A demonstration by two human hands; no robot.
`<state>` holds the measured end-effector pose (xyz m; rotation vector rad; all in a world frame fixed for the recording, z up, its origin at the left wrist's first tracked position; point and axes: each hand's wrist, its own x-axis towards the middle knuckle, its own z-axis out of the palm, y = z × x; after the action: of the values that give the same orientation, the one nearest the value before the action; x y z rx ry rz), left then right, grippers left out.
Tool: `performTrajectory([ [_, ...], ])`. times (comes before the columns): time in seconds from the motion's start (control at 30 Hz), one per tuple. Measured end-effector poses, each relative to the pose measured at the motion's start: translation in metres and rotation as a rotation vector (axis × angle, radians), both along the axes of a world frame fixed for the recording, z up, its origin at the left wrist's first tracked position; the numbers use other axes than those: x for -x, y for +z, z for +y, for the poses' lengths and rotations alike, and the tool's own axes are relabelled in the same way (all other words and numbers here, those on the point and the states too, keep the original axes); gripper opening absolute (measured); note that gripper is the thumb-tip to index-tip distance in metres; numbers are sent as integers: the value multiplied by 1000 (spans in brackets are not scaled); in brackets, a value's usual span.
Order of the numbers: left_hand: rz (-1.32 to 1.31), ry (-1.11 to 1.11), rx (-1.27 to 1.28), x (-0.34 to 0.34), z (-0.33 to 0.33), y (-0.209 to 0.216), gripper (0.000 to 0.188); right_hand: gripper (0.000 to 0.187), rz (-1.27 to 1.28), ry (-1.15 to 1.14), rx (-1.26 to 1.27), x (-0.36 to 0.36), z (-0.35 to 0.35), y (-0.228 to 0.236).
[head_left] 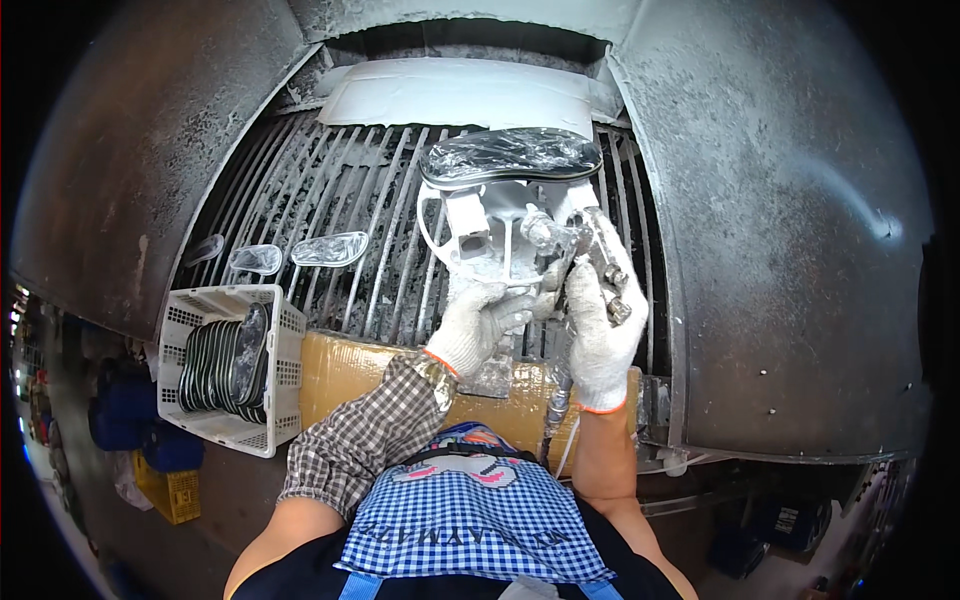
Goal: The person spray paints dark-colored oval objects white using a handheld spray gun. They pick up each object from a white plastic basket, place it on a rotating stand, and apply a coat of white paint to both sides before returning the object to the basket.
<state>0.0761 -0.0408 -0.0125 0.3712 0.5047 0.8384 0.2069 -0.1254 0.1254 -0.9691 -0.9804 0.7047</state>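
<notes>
1. Along the near edge runs a brown wrapped board (pixel 345 368), with a white basket (pixel 289 360) of black oval plates (pixel 212 368) at its left end.
2. Just beyond, the left hand's (pixel 470 330) fingers curl near a white-powdered fixture (pixel 466 216); I cannot tell what they grip.
3. Beside it, the right hand's (pixel 604 342) fingers wrap around a metal spray gun (pixel 604 250).
4. Past both hands, the fixture bears a film-wrapped oval piece (pixel 510 156) above the slatted surface (pixel 384 265).
5. Farthest back lies a white sheet (pixel 460 92).
</notes>
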Motion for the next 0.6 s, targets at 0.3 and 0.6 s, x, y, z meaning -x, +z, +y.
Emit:
performTrajectory([
  [0.3, -69, -58, 3, -4, 1, -16, 46, 56, -99, -132, 17, -4, -11, -9],
  [0.6, 0, -35, 24, -5, -1, -10, 42, 55, 89, -24, 37, -10, -16, -3],
])
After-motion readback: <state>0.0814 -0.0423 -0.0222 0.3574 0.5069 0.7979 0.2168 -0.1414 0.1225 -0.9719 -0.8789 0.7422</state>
